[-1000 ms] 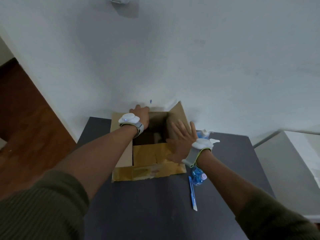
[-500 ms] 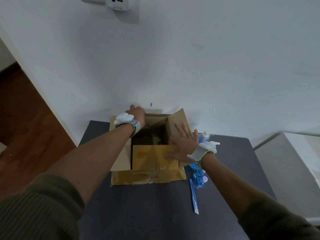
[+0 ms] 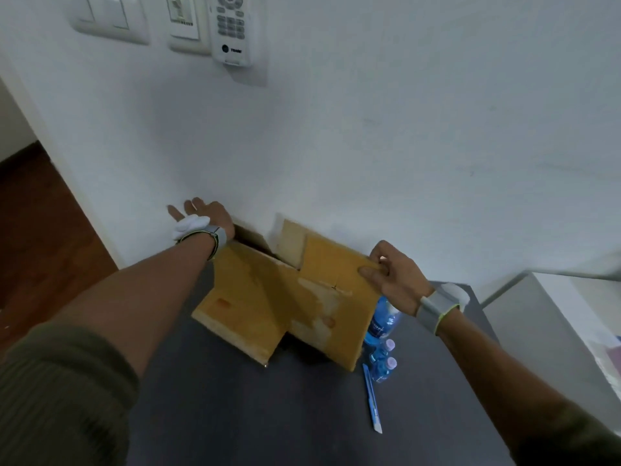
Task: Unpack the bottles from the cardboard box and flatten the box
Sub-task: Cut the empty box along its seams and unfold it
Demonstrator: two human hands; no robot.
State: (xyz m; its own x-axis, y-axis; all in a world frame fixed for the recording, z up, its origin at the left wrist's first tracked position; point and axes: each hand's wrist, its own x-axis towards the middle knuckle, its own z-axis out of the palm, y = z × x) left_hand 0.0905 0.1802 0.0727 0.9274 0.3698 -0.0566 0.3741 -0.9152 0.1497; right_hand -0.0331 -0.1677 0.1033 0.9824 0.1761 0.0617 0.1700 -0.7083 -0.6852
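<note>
Your cardboard box is tan-yellow with paler torn patches, on a dark grey counter. The bottles look clear blue with pinkish caps, perhaps; the cutter is blue, your sleeves olive.

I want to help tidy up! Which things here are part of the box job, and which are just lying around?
Part of the job:
cardboard box, pinched at its edge by the right hand
water bottles, standing beside the box
left hand, open, off the box

Just lying about:
blue cutter on the dark table
remote and switches on the wall
</note>
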